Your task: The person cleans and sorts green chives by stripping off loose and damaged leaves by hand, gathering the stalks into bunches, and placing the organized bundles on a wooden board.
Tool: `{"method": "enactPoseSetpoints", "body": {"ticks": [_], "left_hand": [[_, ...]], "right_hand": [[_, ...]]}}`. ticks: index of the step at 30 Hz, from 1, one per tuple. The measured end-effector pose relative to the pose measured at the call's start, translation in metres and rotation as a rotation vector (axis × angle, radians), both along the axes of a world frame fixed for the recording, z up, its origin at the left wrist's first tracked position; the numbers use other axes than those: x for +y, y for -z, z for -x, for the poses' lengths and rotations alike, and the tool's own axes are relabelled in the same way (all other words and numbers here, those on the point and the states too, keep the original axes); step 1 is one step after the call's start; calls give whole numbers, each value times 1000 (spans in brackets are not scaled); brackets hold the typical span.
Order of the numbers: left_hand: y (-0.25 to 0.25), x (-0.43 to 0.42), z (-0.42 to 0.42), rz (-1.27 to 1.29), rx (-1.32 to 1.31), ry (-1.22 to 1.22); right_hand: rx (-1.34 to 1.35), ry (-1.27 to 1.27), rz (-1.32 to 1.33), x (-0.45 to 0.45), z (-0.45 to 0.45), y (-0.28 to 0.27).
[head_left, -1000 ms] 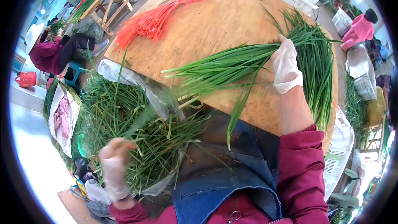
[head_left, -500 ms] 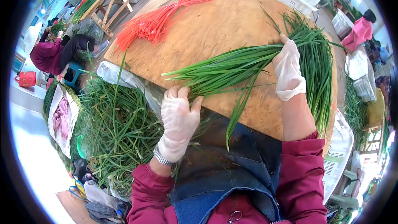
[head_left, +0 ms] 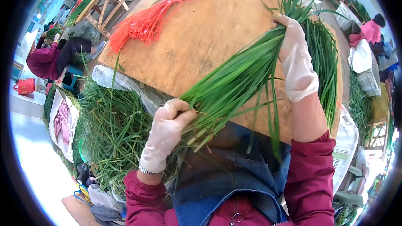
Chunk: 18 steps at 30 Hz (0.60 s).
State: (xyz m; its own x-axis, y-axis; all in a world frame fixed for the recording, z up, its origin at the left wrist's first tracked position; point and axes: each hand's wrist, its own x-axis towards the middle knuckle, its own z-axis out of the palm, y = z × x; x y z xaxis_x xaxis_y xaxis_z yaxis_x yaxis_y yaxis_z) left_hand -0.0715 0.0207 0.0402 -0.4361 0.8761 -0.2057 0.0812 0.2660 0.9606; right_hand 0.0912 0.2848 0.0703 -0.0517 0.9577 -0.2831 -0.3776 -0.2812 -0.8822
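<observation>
The wooden tabletop (head_left: 167, 62) is ending along a near edge that slants just above the apron (head_left: 234, 159), and bare wood is lying open between the red strips (head_left: 146, 23) at the far left and the green bundle (head_left: 243, 71). The bundle is slanting over the near edge, its pale ends pointing near and left. The right hand (head_left: 293, 46) is gripping its leafy far part; the left hand (head_left: 169, 119) is pinching at the pale ends, fingers curled. A leafy pile (head_left: 324, 67) is covering the table's right side. Loose leaves (head_left: 117, 129) are heaping left of the table, and a seated person (head_left: 52, 58) is working beyond.
</observation>
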Motion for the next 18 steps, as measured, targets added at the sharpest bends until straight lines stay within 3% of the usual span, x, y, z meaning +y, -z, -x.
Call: {"method": "enactPoseSetpoints", "body": {"ticks": [5, 8, 10, 11, 12, 14, 16, 18], "left_hand": [[-18, -25, 16, -188, -250, -78], [-23, -74, 53, -271, -81, -150], [-9, -117, 87, -49, 151, -420], [3, -139, 110, 310, 507, -430], [8, -151, 113, 627, 1327, -224], [6, -135, 85, 476, 1385, -245], [-1, -95, 47, 65, 952, -189], [-5, -56, 20, -150, 940, -4]], "right_hand": [[-127, 173, 62, 13, 1, 28], [-49, 194, 79, 18, -9, 45], [1, 203, 75, 20, -9, 52], [-9, 218, 68, 17, -6, 52], [-19, 230, 59, 15, -3, 52], [-67, 233, 58, 18, -1, 57], [-141, 212, 79, 11, 0, 54], [-216, 170, 110, -7, 2, 37]]}}
